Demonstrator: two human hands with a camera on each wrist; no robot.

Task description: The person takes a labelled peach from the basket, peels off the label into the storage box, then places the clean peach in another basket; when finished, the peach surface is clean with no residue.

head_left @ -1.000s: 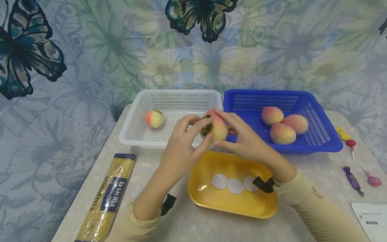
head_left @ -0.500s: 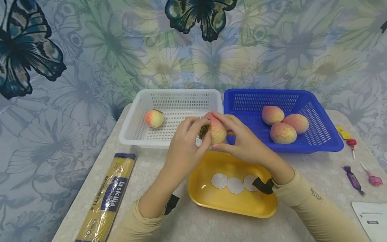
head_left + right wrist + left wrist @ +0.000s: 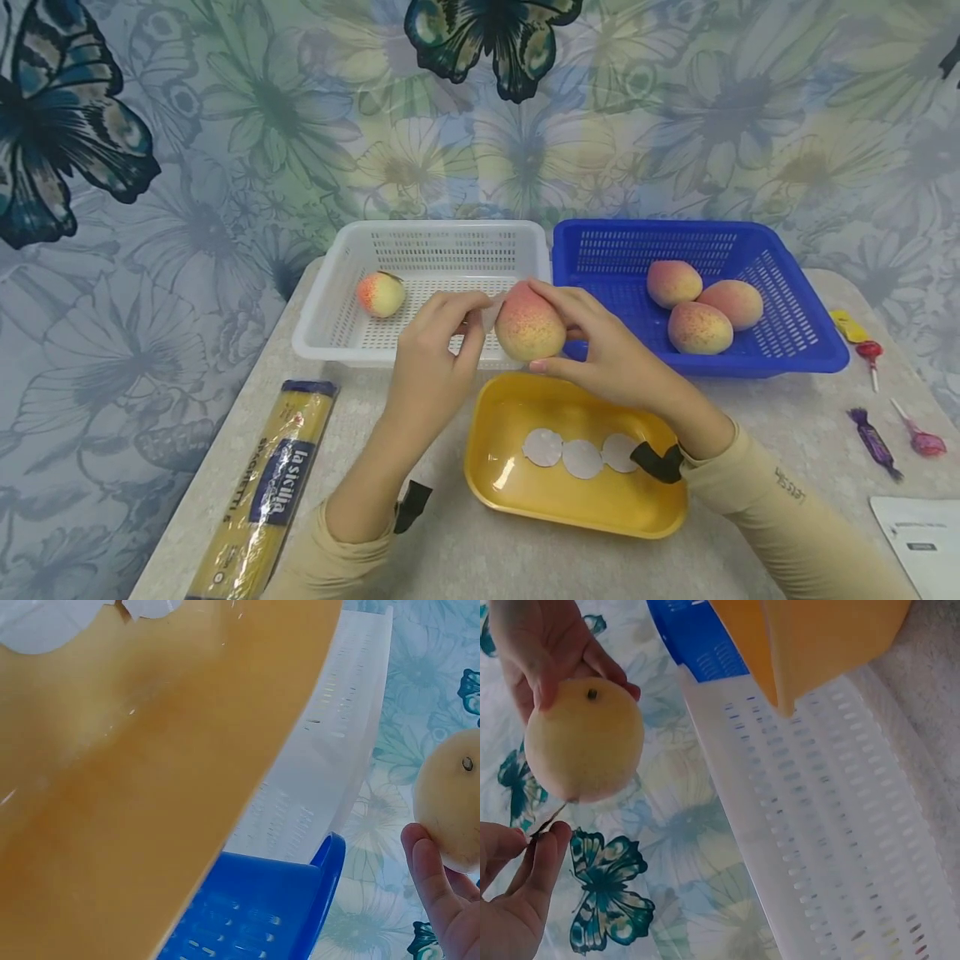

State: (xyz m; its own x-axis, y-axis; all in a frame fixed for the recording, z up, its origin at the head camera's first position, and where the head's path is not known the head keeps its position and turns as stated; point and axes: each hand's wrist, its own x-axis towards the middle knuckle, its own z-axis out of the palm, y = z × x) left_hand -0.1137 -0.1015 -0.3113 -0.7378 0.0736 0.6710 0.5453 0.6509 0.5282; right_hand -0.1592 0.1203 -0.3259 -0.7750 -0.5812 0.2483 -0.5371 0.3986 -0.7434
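My right hand (image 3: 615, 354) grips a pink and yellow peach (image 3: 531, 323) between thumb and fingers, raised above the back edge of the yellow tray (image 3: 570, 508). Left of it, my left hand (image 3: 435, 358) pinches a thin sticker (image 3: 549, 822) between thumb and fingertips. The left wrist view shows this sticker edge-on, its far end right at the peach's skin. From the head view, the sticker's printed face is hidden. Several white paper circles (image 3: 582, 459) lie in a row in the tray.
A white basket (image 3: 345, 346) holds one small peach (image 3: 381, 294). Beside it, a blue basket (image 3: 813, 354) holds 3 peaches (image 3: 701, 327). A spaghetti pack (image 3: 281, 479) lies at left; lollipops (image 3: 928, 443), a purple-wrapped candy (image 3: 874, 443) and a white sheet (image 3: 918, 533) lie at right.
My left hand has drawn left, away from the peach, with the black and yellow sticker coming off its side. The peach has turned slightly in my right hand, which stays in place.
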